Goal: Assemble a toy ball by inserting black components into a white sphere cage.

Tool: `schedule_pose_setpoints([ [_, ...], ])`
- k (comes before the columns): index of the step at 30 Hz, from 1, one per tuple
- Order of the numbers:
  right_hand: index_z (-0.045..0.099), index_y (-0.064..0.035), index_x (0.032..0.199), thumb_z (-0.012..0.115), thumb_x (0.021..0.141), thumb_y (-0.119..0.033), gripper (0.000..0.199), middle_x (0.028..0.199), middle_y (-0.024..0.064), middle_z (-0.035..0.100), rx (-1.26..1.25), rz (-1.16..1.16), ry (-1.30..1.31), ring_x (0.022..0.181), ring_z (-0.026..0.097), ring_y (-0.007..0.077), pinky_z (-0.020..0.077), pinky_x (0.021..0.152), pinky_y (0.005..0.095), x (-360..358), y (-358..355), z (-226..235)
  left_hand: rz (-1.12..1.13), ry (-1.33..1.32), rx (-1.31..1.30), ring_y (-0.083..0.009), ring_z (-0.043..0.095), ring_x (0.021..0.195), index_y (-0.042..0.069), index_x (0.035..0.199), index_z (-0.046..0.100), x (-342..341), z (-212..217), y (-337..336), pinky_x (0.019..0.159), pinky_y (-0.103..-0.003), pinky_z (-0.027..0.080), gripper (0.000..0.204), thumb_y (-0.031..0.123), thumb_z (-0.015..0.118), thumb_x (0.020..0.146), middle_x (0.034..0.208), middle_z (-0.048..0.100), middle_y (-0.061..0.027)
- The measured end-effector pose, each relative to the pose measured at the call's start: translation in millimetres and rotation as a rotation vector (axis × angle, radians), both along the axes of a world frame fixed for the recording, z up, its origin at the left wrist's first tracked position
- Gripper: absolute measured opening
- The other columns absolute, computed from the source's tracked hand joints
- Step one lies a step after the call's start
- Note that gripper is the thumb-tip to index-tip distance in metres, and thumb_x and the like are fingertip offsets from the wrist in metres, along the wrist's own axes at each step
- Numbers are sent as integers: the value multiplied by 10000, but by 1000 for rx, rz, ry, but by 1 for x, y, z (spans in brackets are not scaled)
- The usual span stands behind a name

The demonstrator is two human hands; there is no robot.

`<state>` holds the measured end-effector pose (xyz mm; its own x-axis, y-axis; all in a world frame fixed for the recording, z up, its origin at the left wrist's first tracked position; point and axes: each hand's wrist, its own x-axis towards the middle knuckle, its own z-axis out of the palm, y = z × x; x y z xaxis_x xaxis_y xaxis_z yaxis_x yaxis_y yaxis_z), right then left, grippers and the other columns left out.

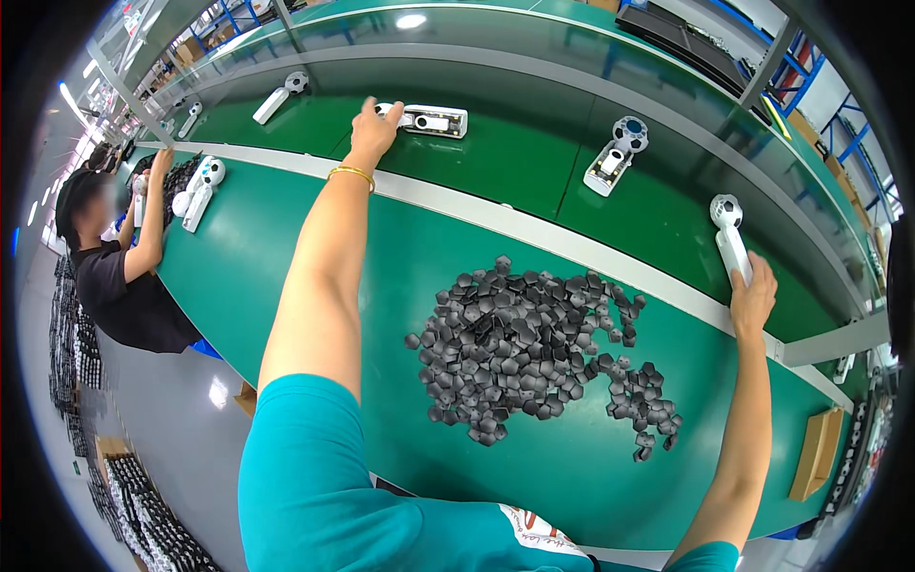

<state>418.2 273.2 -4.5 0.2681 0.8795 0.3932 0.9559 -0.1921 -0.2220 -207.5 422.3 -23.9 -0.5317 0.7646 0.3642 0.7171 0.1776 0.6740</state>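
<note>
At the far left of the middle, my left hand (pixel 374 133) reaches onto the green conveyor belt. Its fingers close about the round end of a white device (pixel 438 121) that lies sideways with its inner parts showing. On the far right, my right hand (pixel 755 296) grips the lower end of a white-handled device (pixel 732 246), whose round head has a black-and-white football pattern. Between my arms, a heap of small black pentagon pieces (pixel 505 334) covers part of the green table (pixel 400 458). Both palms are turned away from view.
Another open-bodied device (pixel 615 162) lies on the belt between my hands; a white one (pixel 276 100) is farther left. A pale rail (pixel 534 234) divides belt from table. At left a co-worker (pixel 124 257) handles parts beside white devices (pixel 198 195). A cardboard tray (pixel 817 453) sits at right.
</note>
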Motion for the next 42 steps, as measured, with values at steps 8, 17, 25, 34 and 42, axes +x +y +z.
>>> schedule_pose_setpoints([
  [8, 487, -80, 1299, 599, 885, -182, 440, 1321, 172, 478, 83, 497, 107, 1212, 462, 355, 375, 1018, 406, -141, 22, 11, -283, -26, 67, -318, 482, 1135, 75, 1300, 455, -17, -14, -37, 977, -371, 409, 665, 270, 749, 736, 1239, 466, -188],
  [17, 506, -224, 1307, 655, 836, -386, 519, 1334, 182, 445, -126, 344, 119, 1150, 524, 362, 461, 921, 434, -229, 79, -2, -345, 321, 137, -321, 416, 1171, 26, 1250, 448, -3, -20, -49, 987, -378, 396, 701, 205, 800, 670, 1154, 468, -178],
  [25, 616, -179, 1089, 663, 825, -305, 297, 1215, 123, 524, -45, 298, 111, 977, 603, 346, 498, 818, 438, -207, 86, -2, -498, 202, 76, -331, 575, 998, 17, 1203, 472, 18, -2, -67, 883, -391, 463, 645, 276, 782, 700, 1105, 564, -196],
  [34, 610, -131, 1088, 618, 807, -176, 284, 1092, 150, 619, 22, 235, 644, 979, 611, 286, 487, 830, 372, -135, 77, 1, -469, 243, -21, -270, 606, 960, 17, 1195, 519, 47, 16, -80, 839, -374, 489, 552, 275, 732, 756, 1077, 597, -158],
  [42, 564, -68, 1227, 636, 818, -160, 424, 1177, 118, 609, 27, 279, 458, 999, 595, 215, 467, 857, 335, -93, 60, -15, -620, -1153, -11, -258, 624, 890, 56, 1121, 530, 89, 51, -139, 727, -374, 569, 413, 330, 683, 852, 953, 602, -95],
])
